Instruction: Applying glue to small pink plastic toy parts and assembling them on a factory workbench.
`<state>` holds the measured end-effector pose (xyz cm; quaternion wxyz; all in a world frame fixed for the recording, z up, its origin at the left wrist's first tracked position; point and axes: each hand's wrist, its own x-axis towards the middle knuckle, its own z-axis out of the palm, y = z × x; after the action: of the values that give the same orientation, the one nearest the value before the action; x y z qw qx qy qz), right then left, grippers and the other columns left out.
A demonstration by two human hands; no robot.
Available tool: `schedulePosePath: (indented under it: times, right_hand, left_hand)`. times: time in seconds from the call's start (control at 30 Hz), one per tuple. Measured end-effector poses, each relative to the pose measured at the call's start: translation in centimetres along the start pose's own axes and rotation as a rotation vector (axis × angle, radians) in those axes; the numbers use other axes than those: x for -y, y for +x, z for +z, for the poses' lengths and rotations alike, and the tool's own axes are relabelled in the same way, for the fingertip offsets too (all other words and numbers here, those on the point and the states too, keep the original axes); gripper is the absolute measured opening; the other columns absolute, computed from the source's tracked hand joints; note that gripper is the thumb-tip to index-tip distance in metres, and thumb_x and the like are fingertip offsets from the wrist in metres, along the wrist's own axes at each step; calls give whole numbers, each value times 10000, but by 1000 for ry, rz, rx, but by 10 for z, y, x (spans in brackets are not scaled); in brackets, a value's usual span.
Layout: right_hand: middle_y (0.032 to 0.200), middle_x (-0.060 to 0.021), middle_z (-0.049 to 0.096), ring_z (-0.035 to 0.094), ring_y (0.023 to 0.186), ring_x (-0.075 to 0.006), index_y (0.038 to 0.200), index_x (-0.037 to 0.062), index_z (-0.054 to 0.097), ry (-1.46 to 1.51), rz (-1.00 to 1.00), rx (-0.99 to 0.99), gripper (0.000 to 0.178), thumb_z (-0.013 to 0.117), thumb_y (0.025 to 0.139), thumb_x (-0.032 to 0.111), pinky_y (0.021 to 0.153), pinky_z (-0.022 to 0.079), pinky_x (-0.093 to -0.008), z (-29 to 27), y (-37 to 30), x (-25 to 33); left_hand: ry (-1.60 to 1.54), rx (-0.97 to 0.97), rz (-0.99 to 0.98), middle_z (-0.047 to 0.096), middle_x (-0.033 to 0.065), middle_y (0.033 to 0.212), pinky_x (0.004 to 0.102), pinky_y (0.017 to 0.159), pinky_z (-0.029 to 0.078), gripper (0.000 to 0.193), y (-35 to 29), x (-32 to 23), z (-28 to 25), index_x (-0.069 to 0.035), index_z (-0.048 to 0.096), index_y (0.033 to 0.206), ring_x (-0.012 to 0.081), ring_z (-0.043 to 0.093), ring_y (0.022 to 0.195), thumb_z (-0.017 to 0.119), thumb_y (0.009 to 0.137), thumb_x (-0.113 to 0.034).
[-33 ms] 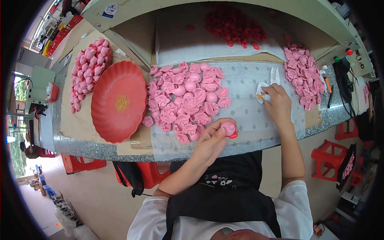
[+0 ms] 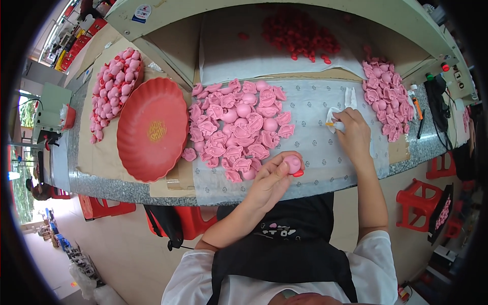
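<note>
L hand [image 2: 272, 178] at the bench's near edge, fingers curled round one round pink piece [image 2: 292, 163], pinched at fingertips. R hand [image 2: 352, 133] closed on a small brush-like tool [image 2: 331, 124] beside a white cloth [image 2: 341, 104], tip well apart from the piece. Red tray [image 2: 152, 129] holds nothing. Big heap of pink pieces [image 2: 239, 127] centre, further piles far left [image 2: 112, 84] and far right [image 2: 385, 99], red bits [image 2: 300, 35] behind. Judgement: early stage; most pcs appear unprocessed.

left hand [image 2: 272, 179] curled (fingers pinching), right hand [image 2: 354, 133] closed, extended
</note>
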<state>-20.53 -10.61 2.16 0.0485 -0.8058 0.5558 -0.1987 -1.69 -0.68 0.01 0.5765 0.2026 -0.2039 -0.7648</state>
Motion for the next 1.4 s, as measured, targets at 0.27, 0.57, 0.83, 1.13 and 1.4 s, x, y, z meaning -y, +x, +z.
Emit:
schedulePosePath:
  times: [0.27,0.57,0.83,1.13,1.4]
  right_hand:
    - [681,-53,493,472,641,-134,747,-17,560,898,62,14,161,602,594,-42,573,366,-230,-16,-26,36]
    - [708,-46,488,461,628,-121,758,-10,567,1184,-6,158,171,600,590,-26,556,356,-224,4,-39,57]
    - [720,-61,499,473,638,-127,761,-21,561,1187,-24,123,200,609,570,17,561,354,-223,-4,-39,63]
    - [717,-73,497,459,625,-149,735,-35,552,1834,232,-105,194,601,552,2,574,363,-232,1,-62,58]
    - [708,-76,502,482,602,-156,774,9,591,768,-110,-283,216,627,562,-5,521,378,-232,2,-56,93]
  left_hand:
    - [-233,74,-151,485,82,928,280,827,316,409,5,4,-3,28,431,1027,166,439,898,531,774,-278]
    - [-203,61,-160,480,74,1034,286,870,309,414,-1,3,1,26,407,1076,154,442,984,519,787,-248]
    - [-94,53,-176,493,71,1019,273,853,326,426,-4,0,3,17,408,1080,133,456,961,531,783,-261]
    - [896,-57,361,551,90,882,263,708,417,399,-1,-6,8,-15,482,1005,147,522,803,666,661,-101]
    - [1353,-177,651,516,85,755,277,587,406,384,2,-8,8,-18,563,887,217,501,699,660,516,8]
